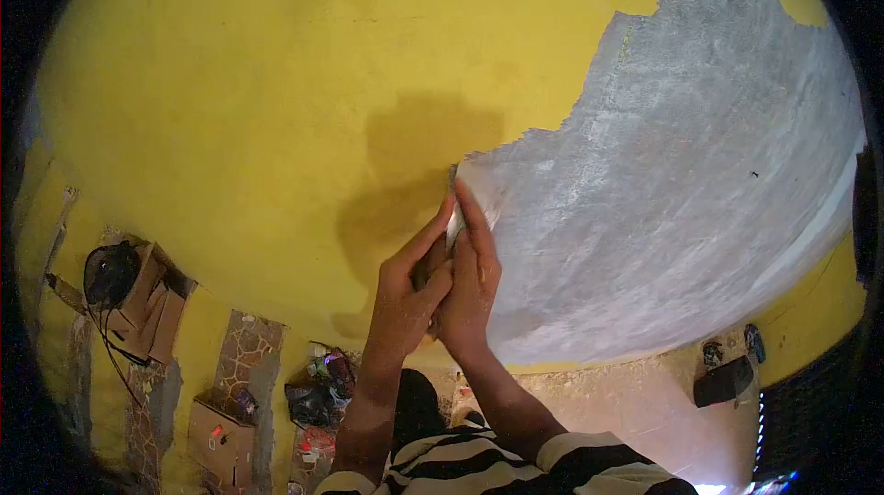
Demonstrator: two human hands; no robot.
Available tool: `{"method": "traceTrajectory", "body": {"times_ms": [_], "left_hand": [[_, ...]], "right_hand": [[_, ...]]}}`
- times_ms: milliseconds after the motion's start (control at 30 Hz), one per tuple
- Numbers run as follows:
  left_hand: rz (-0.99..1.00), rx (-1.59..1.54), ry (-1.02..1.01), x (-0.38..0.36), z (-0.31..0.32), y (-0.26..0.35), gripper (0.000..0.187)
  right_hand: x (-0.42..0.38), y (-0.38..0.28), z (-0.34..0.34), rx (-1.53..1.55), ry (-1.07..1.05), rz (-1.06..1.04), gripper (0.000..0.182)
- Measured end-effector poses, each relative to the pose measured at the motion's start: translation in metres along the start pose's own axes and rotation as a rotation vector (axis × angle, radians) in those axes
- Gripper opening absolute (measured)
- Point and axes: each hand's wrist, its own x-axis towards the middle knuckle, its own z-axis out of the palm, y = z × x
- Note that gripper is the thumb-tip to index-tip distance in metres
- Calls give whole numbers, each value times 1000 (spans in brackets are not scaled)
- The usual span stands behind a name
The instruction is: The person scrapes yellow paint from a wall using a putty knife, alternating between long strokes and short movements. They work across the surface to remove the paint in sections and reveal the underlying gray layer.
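Observation:
Both hands are together against the wall, at the edge between its yellow paint point(249, 127) and a large bare grey patch point(663, 173). My left hand point(405, 288) and my right hand point(472, 279) are closed round a flat, light metal scraper point(454, 223), its handle mostly hidden by the fingers. One finger of my right hand lies stretched along the blade. The blade's tip meets the ragged paint edge. A shadow of the hands falls on the yellow paint to the left.
Cardboard boxes point(166, 315) with a black fan-like object point(112, 274) stand at the lower left. Another box point(221, 444) and dark bags point(313, 401) sit below. A dark box point(723, 382) lies on the floor point(635, 412) at the lower right.

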Motion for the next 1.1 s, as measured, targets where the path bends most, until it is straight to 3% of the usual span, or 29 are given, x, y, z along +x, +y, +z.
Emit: {"method": "traceTrajectory", "body": {"times_ms": [33,67,167,233,333,433,633,767,833,867,1033,1100], "left_hand": [[-14,-11,16,-3,-1,-7,58],[-27,-21,30,-3,-2,-11,57],[-146,-59,-57,21,-2,16,57],[-109,-23,-63,16,-2,28,58],[-90,-31,-38,-1,-1,15,58],[-130,-75,-37,4,-4,19,59],[-73,-14,-41,4,1,20,59],[6,14,-61,6,-2,21,60],[-85,-24,-39,-4,-5,22,60],[-168,-63,-17,-7,-5,22,60],[-87,-17,-2,-1,-1,24,59],[-62,-6,24,-9,-2,15,59]], "right_hand": [[-3,1,0,42,-6,81,42],[4,1,0,-20,-19,-27,43],[25,-23,6,58,21,-26,43],[26,-23,10,133,26,-66,43],[1,-17,2,77,-21,128,43],[12,-11,3,14,-13,-34,42],[4,-25,1,107,-20,111,42],[7,-9,2,96,12,82,42],[3,3,4,36,14,-59,42],[3,0,2,35,11,-58,42],[2,-12,2,115,-22,129,41],[-8,-2,2,42,-12,30,41]]}}
